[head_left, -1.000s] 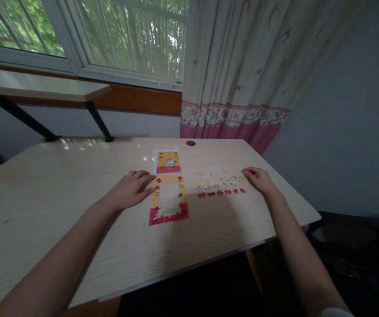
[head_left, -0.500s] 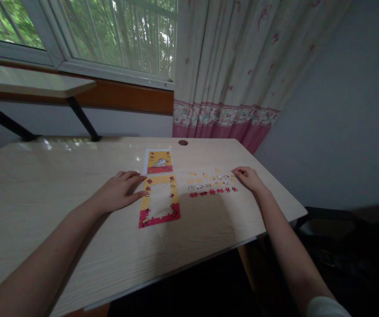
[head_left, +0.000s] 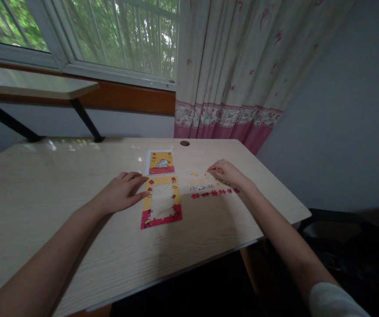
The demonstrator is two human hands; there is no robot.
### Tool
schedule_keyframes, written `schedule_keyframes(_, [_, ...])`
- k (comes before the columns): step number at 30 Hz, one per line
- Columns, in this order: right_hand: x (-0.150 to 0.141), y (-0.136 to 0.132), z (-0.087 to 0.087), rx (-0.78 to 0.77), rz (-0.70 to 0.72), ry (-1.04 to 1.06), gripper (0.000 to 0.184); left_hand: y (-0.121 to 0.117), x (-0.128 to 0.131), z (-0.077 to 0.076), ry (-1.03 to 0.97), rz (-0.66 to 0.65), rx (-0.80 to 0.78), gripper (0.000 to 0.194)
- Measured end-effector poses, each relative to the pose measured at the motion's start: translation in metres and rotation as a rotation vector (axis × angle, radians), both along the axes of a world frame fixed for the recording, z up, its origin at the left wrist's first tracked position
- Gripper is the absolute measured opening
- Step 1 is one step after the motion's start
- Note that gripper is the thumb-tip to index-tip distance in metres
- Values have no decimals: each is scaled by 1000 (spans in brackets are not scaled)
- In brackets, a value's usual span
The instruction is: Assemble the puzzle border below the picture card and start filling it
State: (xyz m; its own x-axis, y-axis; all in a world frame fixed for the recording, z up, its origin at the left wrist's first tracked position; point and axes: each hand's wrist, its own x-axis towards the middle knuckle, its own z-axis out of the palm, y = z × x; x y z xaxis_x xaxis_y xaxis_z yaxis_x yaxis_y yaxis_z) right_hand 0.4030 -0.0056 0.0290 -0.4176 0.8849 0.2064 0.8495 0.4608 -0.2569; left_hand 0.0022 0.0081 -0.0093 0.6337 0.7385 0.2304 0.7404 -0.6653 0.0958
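My left hand (head_left: 123, 193) lies with fingers apart at the left edge of a puzzle border (head_left: 145, 203), yellow above and red below, its fingertips touching it. The wooden tabletop shows through the border's middle. Above it lies a picture card (head_left: 162, 163) of a white animal on yellow and red. To the right, my right hand (head_left: 226, 171) is over the loose puzzle pieces, thumb and fingers pinched together. Whatever may be between those fingertips is too small to make out. Yellow pieces (head_left: 201, 181), white ones and a row of red pieces (head_left: 214, 193) lie below and left of it.
The light wooden table (head_left: 116, 255) has a round cable hole (head_left: 185, 143) near its back edge. A raised shelf (head_left: 37, 83) on black legs stands at the back left. Behind are a window and a curtain (head_left: 229, 88); a dark chair (head_left: 337, 220) is at the right.
My right hand has moved left from the right end of the loose pieces to above their middle, now covering some of them. My left hand stays at the border. The view has shifted slightly.
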Motion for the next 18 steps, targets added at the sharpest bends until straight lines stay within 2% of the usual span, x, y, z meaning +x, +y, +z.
schedule_keyframes(5, [-43, 16, -6, -63, 34, -67, 25, 1, 0, 0, 18, -13, -1, 63])
schedule_keyframes(9, [-70, 22, -7, -148, -43, -93, 21, 0, 0, 0, -8, -20, -5, 64])
schedule_keyframes(13, [-80, 29, -6, -261, -116, -119, 25, -3, 2, 2, -37, 7, -29, 62])
schedule_keyframes(18, [-82, 33, -5, -266, -116, -122, 23, -2, 4, 3, -48, 23, -55, 54])
